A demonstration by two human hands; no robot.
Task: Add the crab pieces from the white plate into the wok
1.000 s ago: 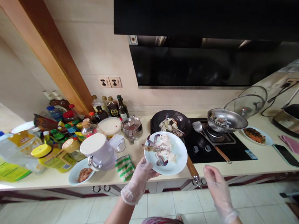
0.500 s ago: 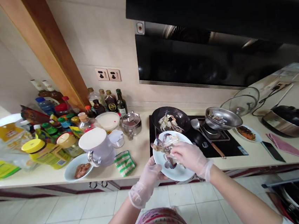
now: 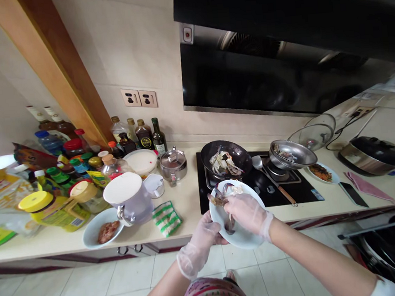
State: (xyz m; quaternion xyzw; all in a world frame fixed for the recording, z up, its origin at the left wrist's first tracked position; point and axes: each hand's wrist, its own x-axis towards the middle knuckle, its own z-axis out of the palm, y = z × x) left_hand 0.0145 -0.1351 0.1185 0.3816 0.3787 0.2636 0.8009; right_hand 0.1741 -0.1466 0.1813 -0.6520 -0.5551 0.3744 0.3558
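Note:
My left hand [image 3: 202, 240], in a clear glove, grips the near edge of a white plate [image 3: 245, 239] from below, holding it in front of the counter. Raw crab pieces [image 3: 223, 193] lie on the plate. My gloved right hand [image 3: 248, 212] rests on top of the crab pieces with its fingers curled around them. Just behind the plate, a black wok [image 3: 225, 158] with more crab pieces sits on the left burner of the black hob [image 3: 292, 186].
A metal bowl [image 3: 291, 154] sits on the right burner with a ladle [image 3: 273, 181] beside it. Bottles, jars, a white lidded jug [image 3: 130, 202], a bowl of meat [image 3: 103, 228] and a green striped cloth [image 3: 166, 218] crowd the left counter. A glass lid, a food plate and a rice cooker [image 3: 373, 155] stand right.
My right hand came up from below the counter edge and settled onto the crab pieces on the plate. The plate has come slightly lower and nearer to me.

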